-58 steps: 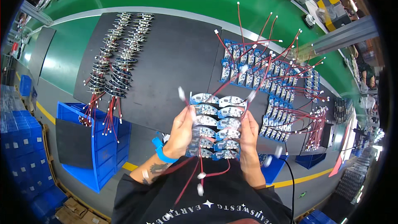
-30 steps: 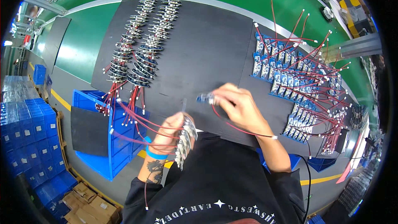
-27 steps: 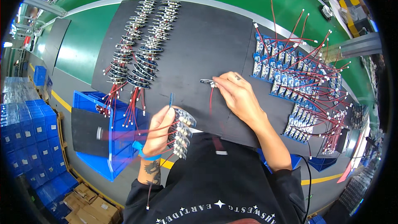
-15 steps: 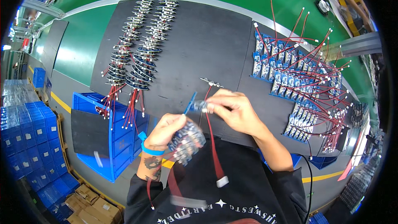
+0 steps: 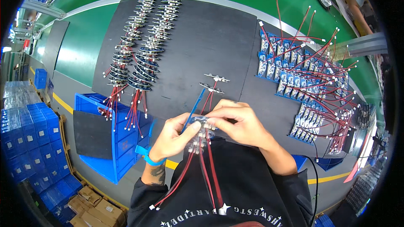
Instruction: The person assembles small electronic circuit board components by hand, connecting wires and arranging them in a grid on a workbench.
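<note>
Blue-and-white circuit-board cluster with red wire leads (image 5: 195, 144): your left hand (image 5: 171, 139) grips it, your right hand (image 5: 240, 122) pinches its upper end. Now a second slim detached board (image 5: 211, 88) lies beside the first board (image 5: 216, 77) on the black mat (image 5: 193, 46) (so your cluster seems smaller).

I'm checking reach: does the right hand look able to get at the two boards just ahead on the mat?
Probably yes: nothing apparent blocks the right hand from the two boards, though it is occupied with the held boards.

The black mat (image 5: 193, 46) at centre looks matt; the lower-left bin (image 5: 127, 143), smooth plastic; the bottom-centre connector (image 5: 221, 212), plastic.
</note>
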The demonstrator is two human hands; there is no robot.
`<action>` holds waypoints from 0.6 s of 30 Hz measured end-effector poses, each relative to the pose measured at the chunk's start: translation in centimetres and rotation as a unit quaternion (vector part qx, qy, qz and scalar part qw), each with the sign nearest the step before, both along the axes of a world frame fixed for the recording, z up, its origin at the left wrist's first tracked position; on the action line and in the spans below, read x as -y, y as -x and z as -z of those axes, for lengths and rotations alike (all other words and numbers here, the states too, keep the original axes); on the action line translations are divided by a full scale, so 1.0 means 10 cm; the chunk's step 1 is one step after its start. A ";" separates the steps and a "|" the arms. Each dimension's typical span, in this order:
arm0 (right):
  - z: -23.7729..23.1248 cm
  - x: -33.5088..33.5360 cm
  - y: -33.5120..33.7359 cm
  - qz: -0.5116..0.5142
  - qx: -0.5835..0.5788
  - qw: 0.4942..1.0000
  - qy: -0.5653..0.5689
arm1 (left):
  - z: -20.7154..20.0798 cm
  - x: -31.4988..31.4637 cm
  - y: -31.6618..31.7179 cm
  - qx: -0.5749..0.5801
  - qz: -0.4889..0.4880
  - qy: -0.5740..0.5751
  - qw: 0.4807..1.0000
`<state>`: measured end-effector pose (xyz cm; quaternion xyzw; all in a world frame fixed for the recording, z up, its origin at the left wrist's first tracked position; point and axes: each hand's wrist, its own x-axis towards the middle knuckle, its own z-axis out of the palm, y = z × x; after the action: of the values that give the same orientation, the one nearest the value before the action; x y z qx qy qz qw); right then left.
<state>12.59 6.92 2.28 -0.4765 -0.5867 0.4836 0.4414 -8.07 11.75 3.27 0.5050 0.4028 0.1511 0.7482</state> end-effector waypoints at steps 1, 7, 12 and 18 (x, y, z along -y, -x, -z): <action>0.00 0.00 -0.03 0.031 -0.003 1.000 -0.004 | 0.02 -0.02 0.06 -0.001 0.001 0.001 1.000; 0.20 -0.14 -0.04 0.047 0.002 0.994 -0.100 | 0.42 -0.03 0.47 0.349 -0.039 0.325 0.878; 0.29 -0.21 -0.03 0.104 0.249 0.934 -0.235 | 0.15 -0.14 0.54 0.131 -0.117 0.047 0.983; -0.05 -0.04 0.10 0.023 -0.035 0.999 0.009 | 0.11 0.00 0.25 -0.027 -0.007 -0.073 0.997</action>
<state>11.58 7.30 2.75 -0.4763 -0.5554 0.4949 0.4687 -10.62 11.76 2.14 0.5591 0.4144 0.1715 0.6973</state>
